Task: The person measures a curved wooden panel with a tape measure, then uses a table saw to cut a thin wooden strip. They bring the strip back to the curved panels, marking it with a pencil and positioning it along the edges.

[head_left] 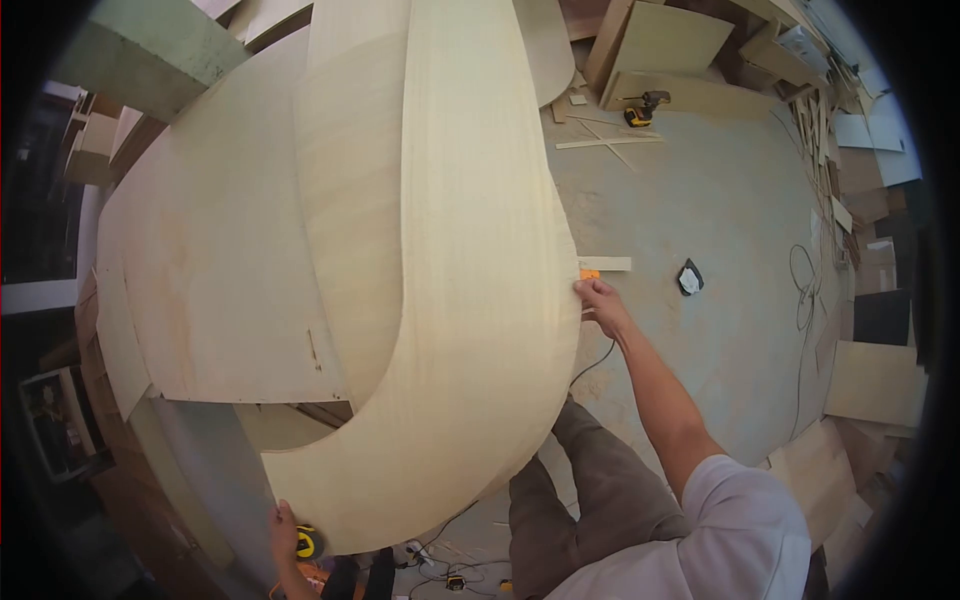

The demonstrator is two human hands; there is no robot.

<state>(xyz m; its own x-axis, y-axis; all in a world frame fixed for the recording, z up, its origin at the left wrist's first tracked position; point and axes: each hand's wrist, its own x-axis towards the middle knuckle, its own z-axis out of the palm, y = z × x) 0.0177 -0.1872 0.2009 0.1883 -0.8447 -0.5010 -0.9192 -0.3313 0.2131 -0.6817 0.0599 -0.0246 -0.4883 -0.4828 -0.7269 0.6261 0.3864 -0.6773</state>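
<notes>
From where I'm standing, I'm making out no readable text — no label, brand, number or sign is showing clearly enough to read.

Even, moderately bright light; black corners and strong fisheye bending at the edges.

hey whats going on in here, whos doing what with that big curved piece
A person has their right hand at the edge of a big curved wooden panel, beside something orange. At the panel's lower-left end is another hand, whose I can't tell, next to a tape measure. The panel lies partly over other sheets; a drill sits on the floor.
</notes>
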